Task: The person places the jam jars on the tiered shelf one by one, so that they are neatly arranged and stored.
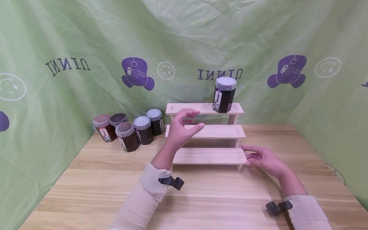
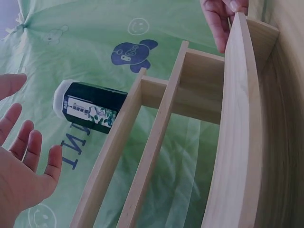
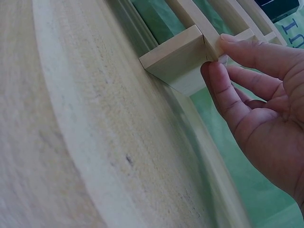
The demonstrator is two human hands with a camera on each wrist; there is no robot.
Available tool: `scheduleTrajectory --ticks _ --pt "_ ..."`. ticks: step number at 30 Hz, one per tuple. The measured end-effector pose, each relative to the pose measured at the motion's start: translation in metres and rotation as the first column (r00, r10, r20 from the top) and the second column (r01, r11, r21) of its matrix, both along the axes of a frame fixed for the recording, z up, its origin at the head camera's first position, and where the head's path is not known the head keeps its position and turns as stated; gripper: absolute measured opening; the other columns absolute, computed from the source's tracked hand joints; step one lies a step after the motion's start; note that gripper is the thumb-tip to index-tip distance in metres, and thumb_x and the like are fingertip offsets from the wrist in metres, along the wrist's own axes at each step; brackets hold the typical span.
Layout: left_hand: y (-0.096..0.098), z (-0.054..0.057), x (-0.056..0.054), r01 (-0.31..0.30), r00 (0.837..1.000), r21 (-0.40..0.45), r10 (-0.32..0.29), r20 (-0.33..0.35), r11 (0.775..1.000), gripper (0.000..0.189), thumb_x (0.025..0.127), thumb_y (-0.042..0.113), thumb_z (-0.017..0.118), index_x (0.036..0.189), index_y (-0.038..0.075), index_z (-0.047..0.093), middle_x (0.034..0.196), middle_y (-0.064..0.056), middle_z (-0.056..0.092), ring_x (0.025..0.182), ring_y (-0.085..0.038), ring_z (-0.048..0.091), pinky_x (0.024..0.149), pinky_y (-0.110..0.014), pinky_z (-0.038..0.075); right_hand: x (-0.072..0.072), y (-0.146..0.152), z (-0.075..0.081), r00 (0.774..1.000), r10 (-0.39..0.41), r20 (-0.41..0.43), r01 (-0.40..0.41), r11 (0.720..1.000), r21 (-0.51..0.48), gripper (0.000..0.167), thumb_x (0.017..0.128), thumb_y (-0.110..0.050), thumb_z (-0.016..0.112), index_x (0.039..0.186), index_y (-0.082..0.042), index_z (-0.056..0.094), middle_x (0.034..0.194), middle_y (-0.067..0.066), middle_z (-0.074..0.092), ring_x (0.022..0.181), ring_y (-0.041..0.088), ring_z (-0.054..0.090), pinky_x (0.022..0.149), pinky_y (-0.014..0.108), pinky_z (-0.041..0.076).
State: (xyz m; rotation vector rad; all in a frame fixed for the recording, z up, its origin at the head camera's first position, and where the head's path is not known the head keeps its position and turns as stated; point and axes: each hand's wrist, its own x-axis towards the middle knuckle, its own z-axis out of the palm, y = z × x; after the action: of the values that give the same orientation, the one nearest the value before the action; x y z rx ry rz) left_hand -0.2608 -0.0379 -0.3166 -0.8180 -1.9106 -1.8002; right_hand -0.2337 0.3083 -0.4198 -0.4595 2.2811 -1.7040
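A three-tier wooden display shelf (image 1: 210, 156) stands on the table. On the right part of its top tier sits a dark eight-sided jar (image 1: 228, 100) with a whitish lid and a printed label. My left hand (image 1: 181, 129) is raised in front of the upper tiers, thumb and fingers apart, holding nothing. In the left wrist view a gap separates that hand from the jar (image 2: 85, 104). At the right end of the lowest tier, my right hand (image 1: 265, 161) pinches the board's end between thumb and fingers, as the right wrist view also shows at the board's corner (image 3: 209, 40).
Left of the shelf several similar jars (image 1: 145, 135) stand close together near the back of the wooden table (image 1: 95, 188), with reddish, dark and pale lids. A green printed curtain (image 1: 184, 38) hangs behind and along both sides.
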Motion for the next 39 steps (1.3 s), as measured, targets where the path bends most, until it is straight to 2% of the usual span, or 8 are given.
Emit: scheduleTrajectory --ticks 4,8,10,15,23,29,36,39 --pt "-0.011 -0.003 0.004 -0.012 1.000 0.006 0.012 -0.011 1.000 0.037 0.077 0.004 0.080 0.111 -0.002 0.068 0.111 -0.011 0.060 0.099 -0.026 0.054 0.089 -0.049 0.052 0.001 0.001 0.000 1.000 0.009 -0.010 -0.009 1.000 -0.003 0.073 0.085 0.001 0.071 0.143 0.015 0.030 0.119 0.023 0.059 0.101 0.012 0.063 0.085 0.028 0.056" --pt "-0.023 -0.006 0.006 -0.028 1.000 0.011 0.029 -0.010 1.000 0.036 0.077 0.002 0.080 0.111 -0.002 0.068 0.110 -0.012 0.061 0.098 -0.021 0.055 0.089 -0.049 0.053 0.001 -0.001 0.001 1.000 -0.001 -0.002 0.001 1.000 -0.005 0.074 0.084 0.000 0.071 0.144 0.014 0.031 0.119 0.023 0.059 0.101 0.012 0.063 0.085 0.028 0.056" --pt "-0.029 -0.007 0.006 -0.032 0.999 0.019 0.032 -0.006 0.999 0.036 0.077 0.001 0.080 0.111 -0.002 0.068 0.110 -0.012 0.061 0.099 -0.023 0.055 0.088 -0.048 0.053 0.002 -0.002 0.001 1.000 -0.005 0.005 0.005 1.000 -0.008 0.074 0.084 0.000 0.072 0.144 0.013 0.031 0.120 0.024 0.058 0.102 0.012 0.063 0.086 0.029 0.055" --pt "-0.045 -0.009 0.009 -0.014 1.000 0.034 0.014 0.003 0.999 0.037 0.077 -0.003 0.078 0.111 -0.007 0.066 0.115 -0.013 0.057 0.102 -0.025 0.053 0.090 -0.051 0.051 0.003 -0.002 0.002 1.000 -0.002 -0.001 0.002 1.000 -0.008 0.073 0.084 0.000 0.072 0.144 0.014 0.031 0.122 0.026 0.057 0.102 0.012 0.063 0.086 0.028 0.055" --pt "-0.068 -0.014 0.012 0.019 1.000 -0.002 -0.019 0.021 1.000 0.042 0.076 -0.006 0.076 0.116 -0.006 0.063 0.127 -0.014 0.048 0.107 -0.021 0.048 0.092 -0.053 0.047 0.001 -0.002 0.000 1.000 -0.006 -0.009 0.006 1.000 -0.010 0.073 0.084 0.000 0.072 0.143 0.014 0.033 0.123 0.026 0.057 0.102 0.012 0.063 0.085 0.028 0.055" --pt "-0.083 -0.015 0.016 -0.015 0.999 -0.057 0.018 0.050 0.998 0.048 0.076 -0.004 0.077 0.120 -0.005 0.060 0.130 -0.011 0.047 0.113 -0.020 0.050 0.095 -0.057 0.045 0.000 -0.001 -0.002 1.000 -0.005 0.003 0.005 1.000 0.003 0.073 0.085 -0.001 0.072 0.144 0.012 0.032 0.124 0.028 0.056 0.103 0.012 0.063 0.086 0.028 0.055" --pt "-0.100 -0.018 0.022 -0.077 0.996 -0.041 0.078 0.038 0.996 0.047 0.075 -0.009 0.076 0.118 -0.009 0.059 0.128 -0.014 0.047 0.113 -0.021 0.049 0.091 -0.032 0.050 0.003 -0.002 0.001 1.000 0.003 -0.008 -0.003 1.000 0.007 0.073 0.085 -0.001 0.071 0.144 0.014 0.031 0.120 0.026 0.058 0.102 0.011 0.063 0.085 0.026 0.055" --pt "-0.108 -0.020 0.023 -0.109 0.993 -0.033 0.111 0.042 0.993 0.046 0.074 -0.011 0.077 0.117 -0.009 0.060 0.128 -0.017 0.047 0.112 -0.021 0.048 0.091 -0.033 0.051 0.003 -0.003 0.002 1.000 0.002 -0.014 -0.003 1.000 -0.008 0.072 0.085 0.000 0.070 0.143 0.015 0.031 0.120 0.026 0.058 0.101 0.012 0.063 0.085 0.027 0.055"
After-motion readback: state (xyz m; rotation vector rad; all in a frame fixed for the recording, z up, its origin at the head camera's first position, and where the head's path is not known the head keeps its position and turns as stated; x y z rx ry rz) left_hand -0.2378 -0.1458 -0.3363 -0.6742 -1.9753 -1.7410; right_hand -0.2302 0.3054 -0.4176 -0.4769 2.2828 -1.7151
